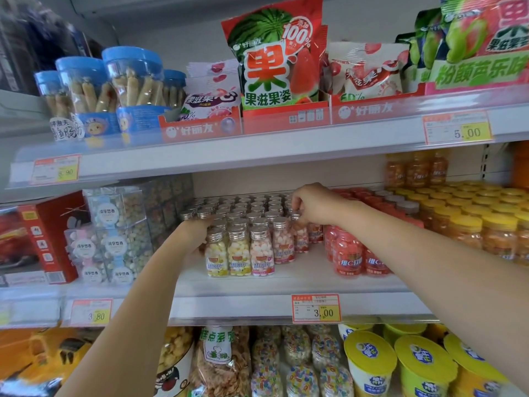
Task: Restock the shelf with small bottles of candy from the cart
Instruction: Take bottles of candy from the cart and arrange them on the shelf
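Several small clear candy bottles with silver caps stand in rows on the middle shelf. Yellow-filled ones are at the front left, pink ones at the right. My left hand reaches in at the left side of the group and curls round a bottle there; that bottle is mostly hidden by the hand. My right hand hovers over the right side of the rows and pinches the silver cap of a pink candy bottle with its fingertips. The cart is out of view.
Red vitamin jars and yellow-lidded jars stand right of the bottles. Clear candy boxes and a red carton stand at the left. Bare shelf floor lies in front of the pink bottles. The shelf above holds snack bags, the one below candy bags and tubs.
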Demonstrator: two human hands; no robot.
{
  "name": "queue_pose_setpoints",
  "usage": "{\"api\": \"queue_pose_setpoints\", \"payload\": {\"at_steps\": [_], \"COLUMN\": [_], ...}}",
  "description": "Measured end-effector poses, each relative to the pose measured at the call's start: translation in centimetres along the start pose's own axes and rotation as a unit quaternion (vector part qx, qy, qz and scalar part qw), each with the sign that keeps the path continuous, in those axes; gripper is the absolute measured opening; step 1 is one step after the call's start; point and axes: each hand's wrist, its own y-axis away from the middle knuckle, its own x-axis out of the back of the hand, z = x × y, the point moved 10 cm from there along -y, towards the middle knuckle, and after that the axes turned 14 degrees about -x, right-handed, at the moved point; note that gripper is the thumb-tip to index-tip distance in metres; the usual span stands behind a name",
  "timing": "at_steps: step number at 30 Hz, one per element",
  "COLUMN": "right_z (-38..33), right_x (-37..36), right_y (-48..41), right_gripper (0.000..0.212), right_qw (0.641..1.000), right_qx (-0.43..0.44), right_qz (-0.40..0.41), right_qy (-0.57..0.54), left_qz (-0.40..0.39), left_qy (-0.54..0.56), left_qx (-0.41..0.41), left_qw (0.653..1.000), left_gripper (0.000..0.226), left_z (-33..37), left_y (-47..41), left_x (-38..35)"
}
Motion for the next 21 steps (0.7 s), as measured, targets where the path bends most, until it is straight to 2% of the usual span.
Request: {"api": "queue_pose_setpoints", "payload": {"at_steps": [4,8,11,14,16,17,19,21], "right_z": [0.2,0.1,-0.5,-0.5,-0.3,-0.3,-0.3,-0.6], "right_x": [-0.4,-0.3,0.6,2.2,1.9,1.3,0.3,0.1], "right_y": [0.3,0.6,1.5,3.0,4.1,4.6,5.3,5.6], "right_gripper": [0.045,0.051,0.053,0.03,0.013,0.009,0.015,0.004], "right_qw": [1.0,1.0,1.0,0.997,0.996,0.996,0.996,0.994], "right_qx": [-0.014,-0.018,-0.004,-0.011,-0.024,-0.027,-0.039,-0.047], "right_qz": [-0.022,-0.023,0.01,0.073,0.085,0.081,0.08,0.099], "right_qy": [-0.008,0.002,0.019,0.005,0.006,0.011,0.023,0.025], "left_qz": [-0.004,-0.007,-0.007,-0.018,-0.005,0.003,0.018,0.019], "left_qy": [0.023,0.049,0.09,0.132,0.144,0.144,0.127,0.125], "left_qx": [0.004,0.004,0.008,0.011,0.013,0.01,0.008,0.014], "left_qw": [1.0,0.999,0.996,0.991,0.989,0.989,0.992,0.992], "left_gripper": [0.032,0.025,0.024,0.021,0.026,0.029,0.033,0.034], "left_z": [-0.4,-0.7,-1.2,-1.6,-2.0,-2.2,-2.5,-3.3], "left_y": [-0.1,0.0,0.4,0.5,0.3,0.1,0.0,-0.5], "left_x": [-0.1,-0.2,-0.2,-0.4,-0.2,0.0,0.3,0.2]}}
